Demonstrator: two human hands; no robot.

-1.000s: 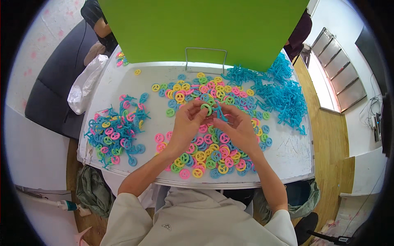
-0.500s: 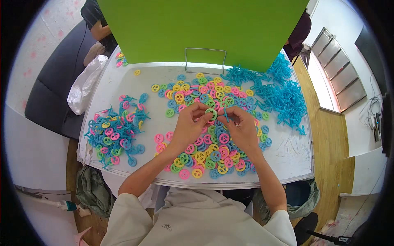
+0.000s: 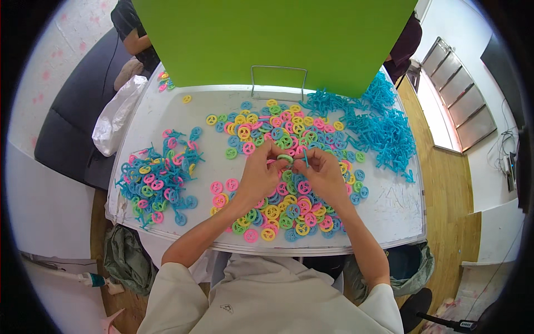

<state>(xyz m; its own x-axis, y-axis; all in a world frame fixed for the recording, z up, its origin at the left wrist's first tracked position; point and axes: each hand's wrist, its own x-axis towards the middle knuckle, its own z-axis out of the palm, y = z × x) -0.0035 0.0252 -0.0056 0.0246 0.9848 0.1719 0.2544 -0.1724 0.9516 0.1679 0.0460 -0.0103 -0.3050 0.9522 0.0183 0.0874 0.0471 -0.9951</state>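
Note:
Over the middle of the white table (image 3: pixel 217 170), my left hand (image 3: pixel 258 177) pinches a small green plastic wheel (image 3: pixel 285 158) between thumb and fingers. Close beside it, my right hand (image 3: pixel 325 177) is closed on a thin blue plastic stem (image 3: pixel 305 157); its lower end is hidden by my fingers. The wheel looks tilted nearly edge-on, near the stem; whether they touch I cannot tell. Beneath both hands spreads a heap of pink, yellow, green and blue wheels (image 3: pixel 271 212).
At the left lies a pile of blue stems with coloured wheels (image 3: pixel 149 183). Loose blue stems (image 3: pixel 384 133) are heaped at the far right. A green panel (image 3: pixel 272 44) with a wire loop (image 3: pixel 278 68) closes off the far side. Other people sit beyond, at both sides.
The green wheel has turned from showing its face to nearly edge-on in my left hand. Both hands have shifted only slightly, and the blue stem stays in my right fingers.

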